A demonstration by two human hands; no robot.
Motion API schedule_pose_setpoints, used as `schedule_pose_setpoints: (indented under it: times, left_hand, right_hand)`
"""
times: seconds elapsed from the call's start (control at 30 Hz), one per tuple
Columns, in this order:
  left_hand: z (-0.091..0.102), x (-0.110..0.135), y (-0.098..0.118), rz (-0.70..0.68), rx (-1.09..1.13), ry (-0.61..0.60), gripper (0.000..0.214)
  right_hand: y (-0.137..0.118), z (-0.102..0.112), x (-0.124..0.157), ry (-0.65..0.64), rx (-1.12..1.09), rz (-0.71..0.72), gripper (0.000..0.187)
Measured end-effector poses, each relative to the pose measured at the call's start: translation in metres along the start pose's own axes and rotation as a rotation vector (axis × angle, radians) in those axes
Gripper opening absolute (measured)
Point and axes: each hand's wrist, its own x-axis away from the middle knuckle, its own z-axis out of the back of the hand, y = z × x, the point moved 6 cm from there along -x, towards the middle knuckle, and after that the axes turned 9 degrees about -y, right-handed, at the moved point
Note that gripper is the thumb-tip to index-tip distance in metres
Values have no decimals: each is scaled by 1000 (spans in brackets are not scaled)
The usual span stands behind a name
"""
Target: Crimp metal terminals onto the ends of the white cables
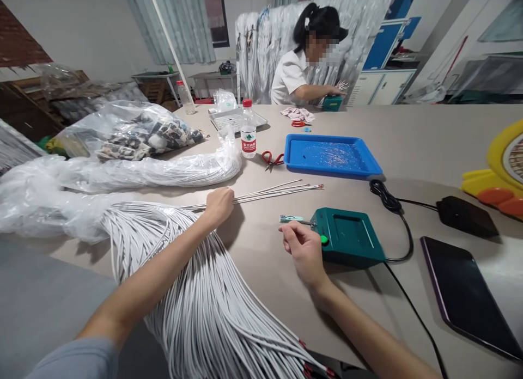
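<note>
My left hand (220, 205) is closed over several thin white cables (278, 191), whose reddish stripped ends point right across the table. Under my left forearm a thick bundle of white cables (212, 292) spills from a clear plastic wrap and hangs over the table's near edge. My right hand (304, 251) is curled with its fingertips pinched, in front of a small green machine (347, 234) with a bright green button. Just above those fingertips, a light-coloured clip (291, 219) sits on the machine's short shaft. Whatever the pinch may hold is hidden.
Beyond lie a blue tray (292, 164) with wire scraps, red-handled cutters (272, 160) and a water bottle (248, 131). A black adapter (466, 215), a phone (469, 297) and a yellow toy-like object (504, 156) are at right. A co-worker (292, 74) sits across the table.
</note>
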Motion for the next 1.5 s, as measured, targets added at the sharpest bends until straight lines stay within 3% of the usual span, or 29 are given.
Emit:
schedule_pose_setpoints:
  times: [0.23,0.37,0.43,0.5,0.63,0.7,0.77,0.87,0.93,1.03,1.3,1.5]
  left_hand:
    - [17,12,24,-126,206,75,26]
    - [31,42,48,-358,738,96,29]
    - [38,64,62,-449,957,14,30]
    - [37,91,82,-541,1061,-250,32]
    - [16,160,123,-612,1186,-1148,38]
    - [7,176,130,-588,1237,-1360,40]
    - [0,163,130,-557,1329,-1294,36]
    - [-9,120,117,-462,1488,-958,30]
    - [-13,99,109,-407,1507,-816,29]
    - [-19,88,103,-369,1465,-766,32]
    - [-25,98,103,-323,1563,-800,26]
    - [-18,96,100,-328,1488,-639,28]
  right_hand:
    - [5,-9,3,-80,-46,-93,28]
    - [7,-23,7,-170,-31,-160,28]
    - [8,-28,9,-208,-33,-185,28]
    - [9,-29,8,-210,-45,-178,30]
    - [11,-19,5,-116,-68,-154,30]
    - [13,-16,3,-116,-105,-172,30]
    - [14,-15,1,-121,-160,-185,30]
    - [15,-11,-1,-62,-289,-193,30]
    - [15,-7,-3,-19,-361,-198,31]
    - [10,-4,-5,-22,-328,-151,25]
    - [-2,-8,-6,-156,-209,-11,15]
    - [-7,-3,-3,-70,5,90,7]
